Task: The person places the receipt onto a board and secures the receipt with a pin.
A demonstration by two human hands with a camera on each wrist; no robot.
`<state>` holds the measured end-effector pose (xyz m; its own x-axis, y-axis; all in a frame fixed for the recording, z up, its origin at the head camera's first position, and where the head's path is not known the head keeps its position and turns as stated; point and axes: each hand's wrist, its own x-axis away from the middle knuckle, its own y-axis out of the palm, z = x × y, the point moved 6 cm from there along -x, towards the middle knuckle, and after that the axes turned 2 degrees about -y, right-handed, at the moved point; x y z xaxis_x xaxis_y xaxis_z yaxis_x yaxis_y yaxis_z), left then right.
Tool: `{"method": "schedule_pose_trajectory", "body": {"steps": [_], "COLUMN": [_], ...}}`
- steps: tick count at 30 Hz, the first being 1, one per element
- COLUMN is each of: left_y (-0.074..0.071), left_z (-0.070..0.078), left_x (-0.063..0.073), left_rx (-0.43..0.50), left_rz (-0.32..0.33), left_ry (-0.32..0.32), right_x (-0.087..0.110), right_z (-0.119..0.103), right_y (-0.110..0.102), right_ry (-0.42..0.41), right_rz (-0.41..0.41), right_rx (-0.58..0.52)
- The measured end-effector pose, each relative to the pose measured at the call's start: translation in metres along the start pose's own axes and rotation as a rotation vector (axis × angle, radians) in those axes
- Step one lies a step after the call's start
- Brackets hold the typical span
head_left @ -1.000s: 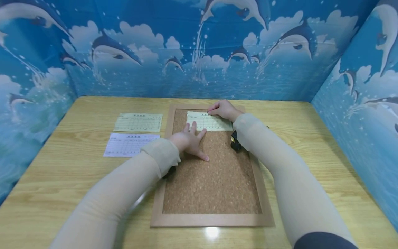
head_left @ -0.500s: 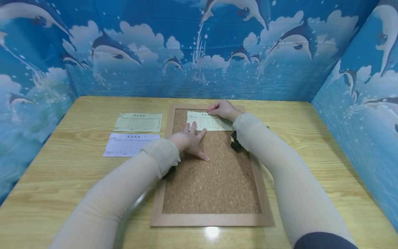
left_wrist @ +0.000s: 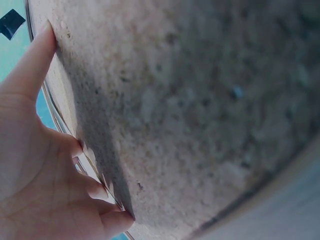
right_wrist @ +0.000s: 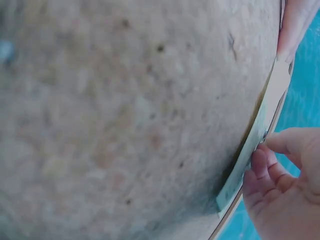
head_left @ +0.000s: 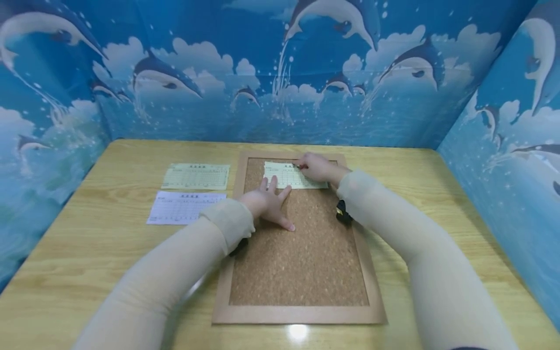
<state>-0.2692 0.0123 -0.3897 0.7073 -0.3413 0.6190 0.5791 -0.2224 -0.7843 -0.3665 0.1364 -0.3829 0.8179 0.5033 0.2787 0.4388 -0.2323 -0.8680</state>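
A framed corkboard (head_left: 302, 267) lies on the table, and a pale green printed form (head_left: 284, 175) rests across its upper part. My left hand (head_left: 271, 204) is spread on the cork, with fingertips at the form's lower left edge. At the top middle of the form is my right hand (head_left: 318, 166), fingers curled. In the right wrist view, its thumb and fingertips (right_wrist: 260, 157) meet at the form beside a tiny dark pin-like thing (right_wrist: 264, 136), mostly hidden; I cannot tell its exact kind. The form's near edge lifts slightly from the cork there.
Left of the board, another green form (head_left: 196, 176) lies above a white form (head_left: 175, 209), partly covered by my left sleeve. The wooden table (head_left: 87, 272) ends at a dolphin-printed blue curtain (head_left: 271, 87) behind and at both sides. Black wrist gear (head_left: 343, 213) sits under my right cuff.
My right hand has turned at the wrist, its forearm swinging outward to the right, while its fingertips stay at the form's top. The left hand holds its place. The head view has tilted slightly up.
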Motion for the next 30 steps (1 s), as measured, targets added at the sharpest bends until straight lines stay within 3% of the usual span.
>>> {"method": "schedule_pose_trajectory", "body": {"steps": [9, 23, 30], "left_y": [0.003, -0.001, -0.001], "left_z": [0.000, -0.005, -0.004], "left_x": [-0.003, 0.002, -0.001], "left_rx": [-0.006, 0.018, 0.026], "left_rz": [-0.004, -0.006, 0.013], "left_ry": [-0.011, -0.006, 0.034], "right_x": [0.005, 0.001, 0.005], "right_z": [-0.011, -0.011, -0.011], "right_y": [0.007, 0.012, 0.010], "right_ry": [0.033, 0.076, 0.111], "right_rz": [-0.057, -0.047, -0.063], "right_rx": [0.062, -0.081, -0.079]}}
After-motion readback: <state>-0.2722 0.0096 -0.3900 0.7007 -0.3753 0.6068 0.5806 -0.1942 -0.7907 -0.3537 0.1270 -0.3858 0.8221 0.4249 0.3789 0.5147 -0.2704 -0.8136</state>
